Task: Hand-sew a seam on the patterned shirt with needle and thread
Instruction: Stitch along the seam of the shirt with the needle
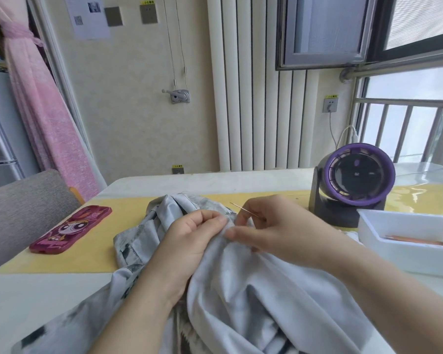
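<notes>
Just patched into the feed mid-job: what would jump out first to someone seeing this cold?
The two hands at centre: the left hand bunches the pale patterned shirt, and the right hand pinches a needle pointing up-left just above it. Next, the purple fan standing at right, and the pink cartoon phone case lying at left.

The bare left forearm enters from the bottom edge; the left hand [195, 241] has its fingers curled and its thumb laid across, gripping a fold of the shirt [241, 290]. The bare right forearm enters from the lower right; the right hand [279, 226] pinches the needle [243, 210] between thumb and forefinger, tip pointing up and left, another finger extended onto the cloth. The fingertips of both hands lie just beside each other.
</notes>
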Available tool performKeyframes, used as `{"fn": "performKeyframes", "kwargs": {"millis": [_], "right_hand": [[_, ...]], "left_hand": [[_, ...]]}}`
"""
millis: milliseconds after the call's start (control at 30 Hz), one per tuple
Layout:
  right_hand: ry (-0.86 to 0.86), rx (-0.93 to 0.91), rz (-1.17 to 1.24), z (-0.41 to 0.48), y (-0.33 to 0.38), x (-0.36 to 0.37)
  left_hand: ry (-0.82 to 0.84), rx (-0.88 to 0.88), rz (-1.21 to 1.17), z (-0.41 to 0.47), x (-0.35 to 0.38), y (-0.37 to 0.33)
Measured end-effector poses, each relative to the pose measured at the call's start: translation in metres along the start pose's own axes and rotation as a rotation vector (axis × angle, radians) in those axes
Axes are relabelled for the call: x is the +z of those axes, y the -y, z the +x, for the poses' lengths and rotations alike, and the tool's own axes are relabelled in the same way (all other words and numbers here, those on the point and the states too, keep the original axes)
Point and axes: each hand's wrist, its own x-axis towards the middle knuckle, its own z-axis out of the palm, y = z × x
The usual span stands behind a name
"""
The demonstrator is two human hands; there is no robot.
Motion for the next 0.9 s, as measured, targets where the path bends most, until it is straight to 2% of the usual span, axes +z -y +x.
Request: {"fn": "performKeyframes", "kwargs": {"millis": [67,133,267,367,433,467,567,667,733,900], "right_hand": [[0.001,-0.02,-0.034,0.0,-0.001,0.0],[-0.013,-0.036,0.047,0.001,-0.002,-0.003],[-0.093,-0.053,0.341,0.003,-0.003,-0.011],[-0.034,-0.064,0.661,0.003,0.002,-0.012],[-0.024,-0.043,0.753,0.002,0.006,-0.013],[-0.048,-0.022,0.684,0.002,0.005,-0.014],[-0.084,-0.006,0.234,0.0,0.003,-0.012],[-0.018,-0.04,0.026,-0.002,0.001,-0.003],[0.017,-0.045,-0.002,0.0,-0.001,-0.002],[0.0,-0.04,0.15,0.004,-0.008,-0.013]], "left_hand": [[-0.001,-0.003,-0.002,-0.001,0.0,-0.001],[-0.009,0.003,0.007,-0.001,-0.001,-0.001],[-0.026,0.003,0.042,-0.001,-0.002,-0.001],[-0.023,-0.009,0.053,0.0,-0.002,0.0],[-0.03,-0.005,0.062,0.001,-0.003,0.001],[-0.032,-0.002,0.061,0.001,-0.003,0.001],[0.005,0.001,0.035,0.0,-0.002,0.002],[0.021,-0.001,0.005,0.0,-0.002,0.003],[0.02,-0.002,0.004,0.001,-0.002,0.003],[0.011,0.0,0.024,0.001,-0.002,0.003]]}}
